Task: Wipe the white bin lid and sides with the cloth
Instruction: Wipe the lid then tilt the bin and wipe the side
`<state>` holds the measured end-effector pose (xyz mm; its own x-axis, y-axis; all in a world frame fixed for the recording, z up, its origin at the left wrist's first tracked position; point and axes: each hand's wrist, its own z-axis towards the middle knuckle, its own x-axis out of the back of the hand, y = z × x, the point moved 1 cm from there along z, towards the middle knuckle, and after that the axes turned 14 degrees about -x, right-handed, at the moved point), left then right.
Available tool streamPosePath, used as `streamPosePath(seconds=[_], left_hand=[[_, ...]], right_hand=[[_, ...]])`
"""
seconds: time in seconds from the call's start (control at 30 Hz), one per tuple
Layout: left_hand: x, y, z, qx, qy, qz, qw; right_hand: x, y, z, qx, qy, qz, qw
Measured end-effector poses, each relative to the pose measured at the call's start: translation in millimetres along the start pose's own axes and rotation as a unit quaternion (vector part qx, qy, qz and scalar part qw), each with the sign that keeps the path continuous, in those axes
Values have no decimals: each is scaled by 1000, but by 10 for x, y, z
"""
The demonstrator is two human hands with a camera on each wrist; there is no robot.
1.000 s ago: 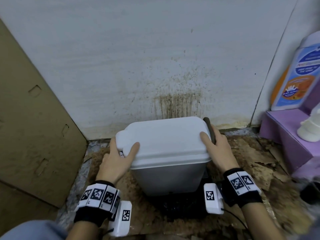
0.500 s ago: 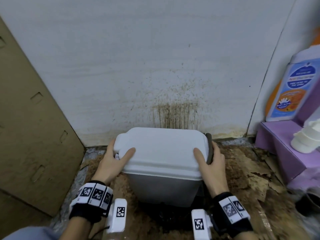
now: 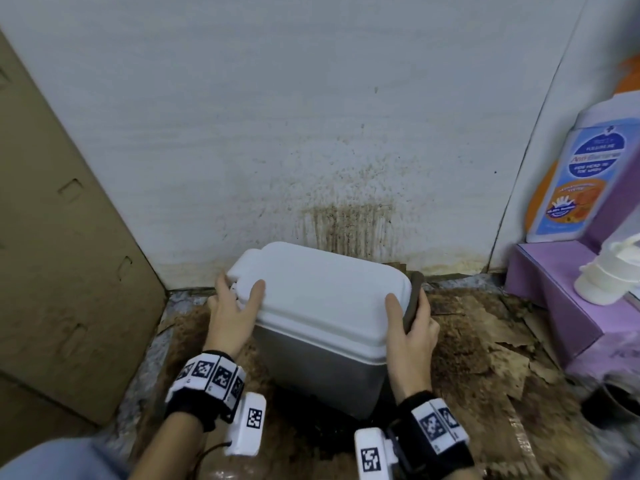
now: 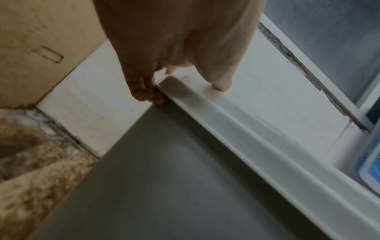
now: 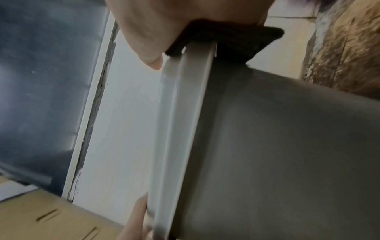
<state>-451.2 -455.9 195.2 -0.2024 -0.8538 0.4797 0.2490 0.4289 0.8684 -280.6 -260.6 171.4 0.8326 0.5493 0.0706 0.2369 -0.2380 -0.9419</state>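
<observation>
The bin has a white lid (image 3: 322, 292) on a grey body (image 3: 322, 372) and stands on the floor by the stained wall, turned at an angle. My left hand (image 3: 233, 306) grips the lid's left end, thumb on top and fingers round the edge (image 4: 152, 95). At the lid's right end, my right hand (image 3: 412, 327) grips a dark cloth (image 3: 414, 296) against the rim, thumb on top. The right wrist view shows the cloth (image 5: 230, 40) squeezed between the palm and the lid rim (image 5: 185, 113).
A cardboard sheet (image 3: 62, 237) leans on the left. A purple box (image 3: 568, 306) at the right carries a white bottle (image 3: 606, 278) and a blue-labelled container (image 3: 581, 178). Torn, dirty cardboard (image 3: 485, 341) covers the floor. A dark pot (image 3: 609, 403) sits at lower right.
The bin has been turned: its left end swung toward the wall and its right end toward me. Both hands kept their hold on the lid ends.
</observation>
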Motion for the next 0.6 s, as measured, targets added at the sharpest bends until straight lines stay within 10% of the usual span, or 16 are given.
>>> streamPosePath(seconds=[0.2,0.6], left_hand=[[-235,147,-375,77,62,-52,994],[-623,309,-633,7,138,-217,966]], right_hand=[[146,-173,335,-2,-88,-27,996],[230,-400,726,91,-216,-120,965]])
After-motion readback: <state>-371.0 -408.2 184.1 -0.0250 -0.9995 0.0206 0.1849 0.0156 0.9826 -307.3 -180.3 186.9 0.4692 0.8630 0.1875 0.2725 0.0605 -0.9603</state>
